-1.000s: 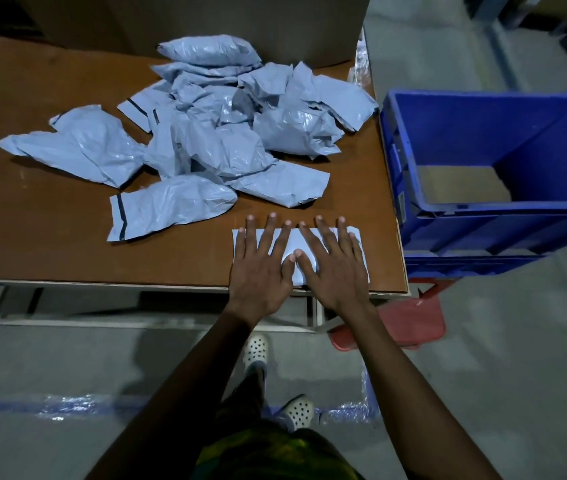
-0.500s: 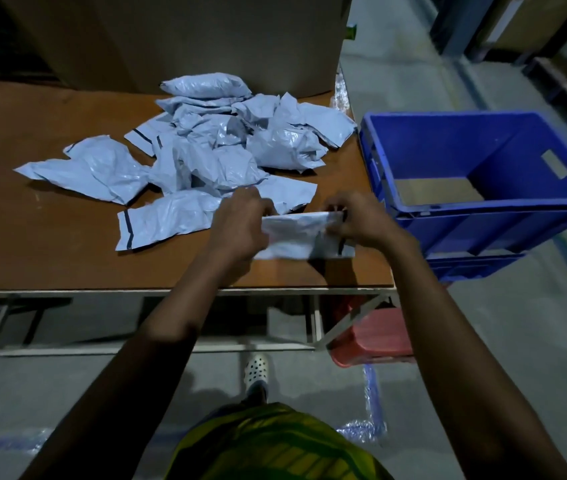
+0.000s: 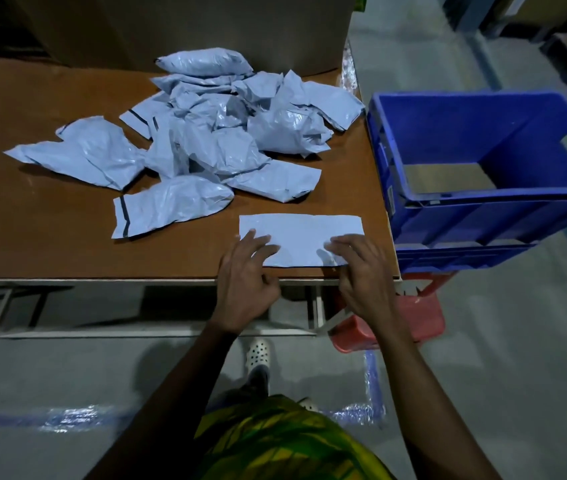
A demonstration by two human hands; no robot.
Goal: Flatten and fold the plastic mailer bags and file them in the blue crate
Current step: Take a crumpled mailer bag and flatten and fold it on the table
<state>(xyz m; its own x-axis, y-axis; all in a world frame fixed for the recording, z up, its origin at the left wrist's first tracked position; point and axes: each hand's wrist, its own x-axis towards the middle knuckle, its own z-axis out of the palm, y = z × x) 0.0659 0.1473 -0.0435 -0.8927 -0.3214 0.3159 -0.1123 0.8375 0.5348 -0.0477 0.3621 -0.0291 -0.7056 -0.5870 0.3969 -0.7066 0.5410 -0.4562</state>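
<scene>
A flattened, folded pale blue mailer (image 3: 301,233) lies on the brown table (image 3: 50,233), close to its front right corner. My left hand (image 3: 245,275) rests its fingertips on the mailer's near left corner. My right hand (image 3: 361,271) lays its fingers on the near right part. Both palms hang over the table's front edge. A heap of several crumpled mailers (image 3: 226,133) sits further back in the middle of the table. The blue crate (image 3: 448,216) stands just right of the table; no mailers show inside it.
A large cardboard box (image 3: 188,26) stands behind the heap at the table's back edge. A red stool (image 3: 413,323) sits under the crate by the table's corner. Bubble wrap scraps lie on the grey floor near my feet.
One second ago both hands pressed a smaller folded mailer flat. Then they lifted it between them. Now it lies wider and flat on the table, with my fingers on its near edge.
</scene>
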